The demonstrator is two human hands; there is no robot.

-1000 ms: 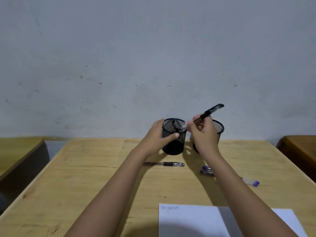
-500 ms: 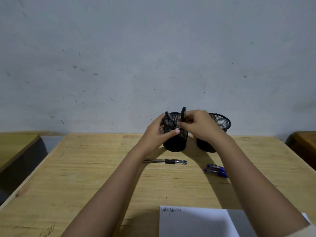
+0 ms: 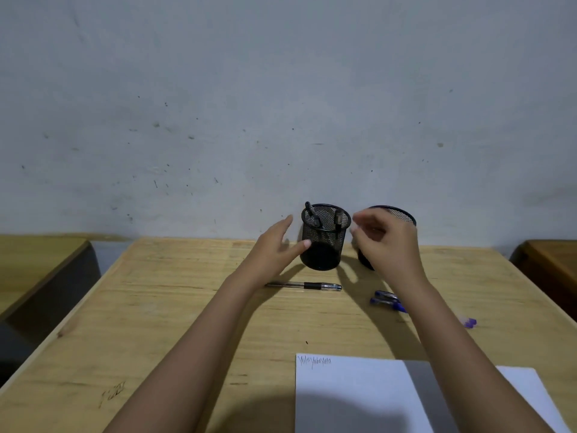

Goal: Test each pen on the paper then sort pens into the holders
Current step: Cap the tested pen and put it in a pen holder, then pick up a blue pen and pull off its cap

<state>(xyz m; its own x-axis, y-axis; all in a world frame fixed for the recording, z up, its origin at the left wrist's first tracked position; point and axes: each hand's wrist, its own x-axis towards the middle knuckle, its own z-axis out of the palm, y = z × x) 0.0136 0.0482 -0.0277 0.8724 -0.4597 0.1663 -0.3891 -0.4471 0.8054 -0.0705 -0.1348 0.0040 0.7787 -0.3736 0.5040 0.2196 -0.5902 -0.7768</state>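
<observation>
Two black mesh holders stand at the desk's far edge. The left holder [image 3: 324, 245] has two black pens [image 3: 338, 220] standing in it. My left hand [image 3: 274, 248] is open beside it, thumb tip just touching its wall. My right hand [image 3: 385, 242] hovers empty, fingers loosely curled, covering much of the right holder [image 3: 401, 215]. A black pen [image 3: 304, 286] lies on the desk in front of the left holder. Blue pens [image 3: 387, 300] lie to the right, partly hidden by my right forearm. White paper [image 3: 352, 398] with scribbles in its top-left corner lies near me.
The wooden desk [image 3: 156, 323] ends at a grey wall just behind the holders. Neighbouring desks stand left [image 3: 34, 260] and right [image 3: 552, 264], with gaps between. A blue pen cap end [image 3: 470, 322] shows right of my forearm.
My right hand put the black pen into the left holder and let go, then drew back to the right. My left hand loosened from the holder and opened.
</observation>
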